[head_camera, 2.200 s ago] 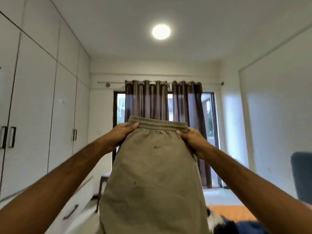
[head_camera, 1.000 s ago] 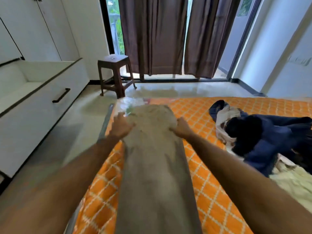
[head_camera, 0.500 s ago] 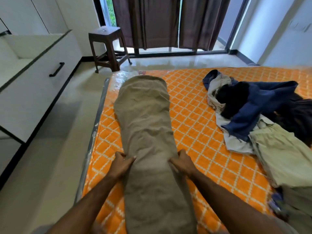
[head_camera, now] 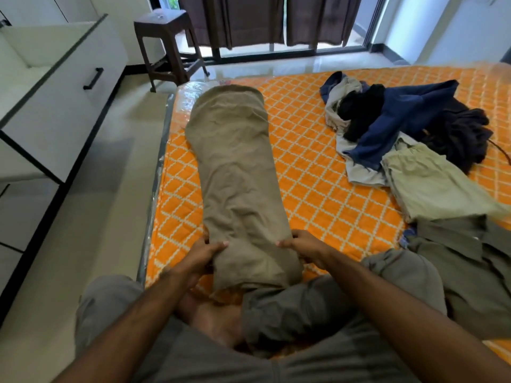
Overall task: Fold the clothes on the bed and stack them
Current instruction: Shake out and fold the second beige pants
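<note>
Presently we find the khaki trousers [head_camera: 237, 172] laid lengthwise along the left strip of the bed [head_camera: 318, 167], folded leg over leg, the waistband end lying far from us close to the foot corner of the mattress and the hem end nearest the person's lap. We record the left hand [head_camera: 203, 254] gripping the left edge of the cloth near the hem, thumb on top and fingers curled under, and the right hand [head_camera: 305, 246] pinching the right edge at the same level, fingers likewise curled round the fabric; that end is raised slightly off the cover. The trousers' left edge runs near the mattress edge, where a clear plastic wrap [head_camera: 163, 139] shows along the side, with a narrow band of orange cover between. To the right of the trousers we note a broad stretch of patterned cover before the pile of unfolded clothes [head_camera: 401, 123], which lies well apart toward the far right: blue, black, grey and pale green garments heaped together. A further olive garment [head_camera: 456, 244] lies nearer, just beside the right forearm. Beyond the bed's left edge the pale floor [head_camera: 105, 189] runs alongside to an open white drawer [head_camera: 63, 87] with a black handle. A dark brown stool [head_camera: 168, 42] stands past the bed's foot corner, in front of brown curtains [head_camera: 262, 20] hanging at the window.
</note>
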